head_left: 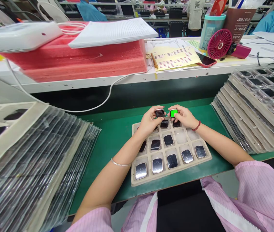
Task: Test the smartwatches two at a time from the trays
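Above the far edge of a beige compartment tray (170, 174), my left hand (148, 120) pinches a smartwatch with a dark screen (159, 113). Close beside it, my right hand (184, 116) grips a second smartwatch, its screen lit bright green (174, 113). Neither watch has a strap. Several more dark-screened watch bodies, such as a front-row watch (172, 161), lie face up in the tray's pockets. Two pockets in the second row, near my right wrist, hold no watch. My hands partly cover the far row.
Tall stacks of trays stand at left (37, 167) and right (255, 112) on the green mat (107, 138). Behind, a white shelf (127, 78) carries pink foam (86, 61), papers, a phone (207, 60) and a magenta fan (220, 44). A white cable (110, 91) hangs down.
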Available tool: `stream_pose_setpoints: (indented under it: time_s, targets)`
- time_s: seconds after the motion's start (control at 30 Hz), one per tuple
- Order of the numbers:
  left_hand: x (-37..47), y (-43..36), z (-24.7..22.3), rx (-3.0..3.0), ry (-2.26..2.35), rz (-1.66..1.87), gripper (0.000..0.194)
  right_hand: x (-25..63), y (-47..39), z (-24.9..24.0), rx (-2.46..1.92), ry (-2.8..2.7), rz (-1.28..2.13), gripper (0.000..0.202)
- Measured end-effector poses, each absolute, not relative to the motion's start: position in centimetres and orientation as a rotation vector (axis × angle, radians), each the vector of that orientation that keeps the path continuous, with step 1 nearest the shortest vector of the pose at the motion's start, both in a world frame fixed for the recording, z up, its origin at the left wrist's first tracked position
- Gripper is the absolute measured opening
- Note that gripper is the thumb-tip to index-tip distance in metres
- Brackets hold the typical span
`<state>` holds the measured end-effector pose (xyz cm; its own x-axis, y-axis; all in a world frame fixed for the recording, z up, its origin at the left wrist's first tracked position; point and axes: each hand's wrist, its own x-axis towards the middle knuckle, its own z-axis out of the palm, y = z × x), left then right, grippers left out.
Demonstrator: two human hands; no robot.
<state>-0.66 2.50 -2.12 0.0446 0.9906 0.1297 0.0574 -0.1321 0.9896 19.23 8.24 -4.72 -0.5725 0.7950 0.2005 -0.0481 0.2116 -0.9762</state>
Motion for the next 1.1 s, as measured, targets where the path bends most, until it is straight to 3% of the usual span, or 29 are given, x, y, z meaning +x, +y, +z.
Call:
stream_pose_setpoints:
  time_s: [0.33, 0.9, 1.1]
  targets:
    - [-0.62, 2.36, -1.77, 1.345, 1.146, 1.262, 0.034, 19.33, 8.22, -4.75, -0.607, -1.838, 1.414, 0.048]
    - [-0.72, 2.71, -2.53, 1.374, 1.114, 1.280, 0.042, 19.34, 8.24, -4.92, -0.642, -1.905, 1.353, 0.053]
    - [-0.83, 2.77, -2.45, 1.154, 1.054, 1.261, 0.074, 19.20, 8.35, -4.79, -0.643, -1.602, 1.515, 0.071]
